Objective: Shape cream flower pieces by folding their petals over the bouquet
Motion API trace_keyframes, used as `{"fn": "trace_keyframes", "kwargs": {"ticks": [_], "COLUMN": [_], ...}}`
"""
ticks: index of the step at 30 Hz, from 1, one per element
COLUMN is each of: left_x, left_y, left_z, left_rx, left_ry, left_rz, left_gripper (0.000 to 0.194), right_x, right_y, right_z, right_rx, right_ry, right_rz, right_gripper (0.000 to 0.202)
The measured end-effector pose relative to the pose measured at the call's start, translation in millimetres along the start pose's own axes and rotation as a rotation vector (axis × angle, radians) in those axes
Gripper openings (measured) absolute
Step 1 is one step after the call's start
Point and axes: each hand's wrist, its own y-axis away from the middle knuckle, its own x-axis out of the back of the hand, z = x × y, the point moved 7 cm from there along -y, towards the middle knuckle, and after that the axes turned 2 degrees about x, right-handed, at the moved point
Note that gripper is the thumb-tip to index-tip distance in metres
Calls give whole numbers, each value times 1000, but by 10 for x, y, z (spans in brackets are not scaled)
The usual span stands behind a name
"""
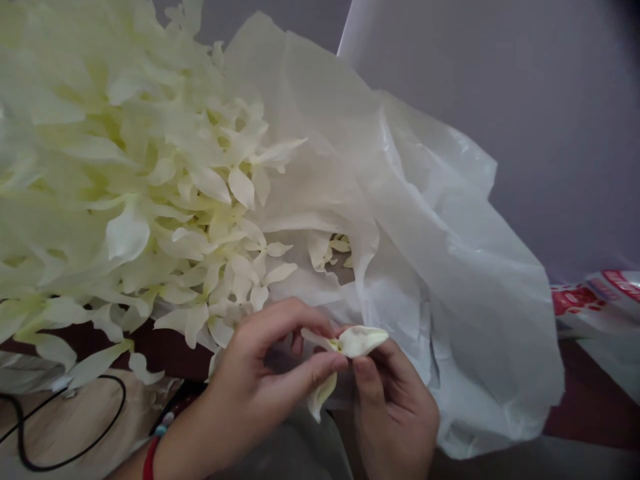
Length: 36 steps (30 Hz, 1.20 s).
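Observation:
A cream-white flower piece with pointed petals (364, 341) is held between my two hands, low in the middle of the head view. My left hand (273, 370) pinches it near its yellowish centre with thumb and index finger. One petal hangs down below that thumb. My right hand (395, 403) grips the flower from the other side, its thumb against the base of the upper petal. To the left rises a large heap of similar cream-white flowers (127, 230), close to my left hand. Behind my right hand spreads a crumpled white plastic bag (480, 293).
A few petals (341, 245) show through an opening in the bag. A red and white printed package (585, 298) lies at the right on a dark red surface (590, 407). A black cable (123, 403) loops at lower left. A grey wall (540, 100) stands behind.

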Motion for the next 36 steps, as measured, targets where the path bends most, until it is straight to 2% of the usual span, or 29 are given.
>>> {"fn": "trace_keyframes", "kwargs": {"ticks": [2, 4, 7, 12, 19, 31, 36], "left_x": [-29, -32, -22, -16, 22, 17, -28], "left_y": [-8, -20, -33, -28, 5, -45, -38], "left_z": [3, -8, -19, 26, 51, 33, 90], "left_rx": [-12, -6, 2, -59, -97, -49, -99], "left_ry": [-27, -39, -25, -27, -74, -54, -113], "left_rz": [-50, -50, -26, -18, 51, 24, -6], "left_gripper": [2, 3, 2, 8, 2, 8, 12], "right_x": [10, 19, 33, 30, 8, -21, 8], "right_y": [-5, -7, -12, -36, -51, -68, -61], "right_z": [8, 10, 11, 28, 42, 13, 28], "right_rx": [-7, -7, -15, -73, -113, -112, -116], "right_ry": [-19, -2, 20, -9, -24, -66, -62], "right_rz": [15, 19, 28, 22, -32, 34, 80], "right_gripper": [23, 27, 18, 10, 9, 13, 11]}}
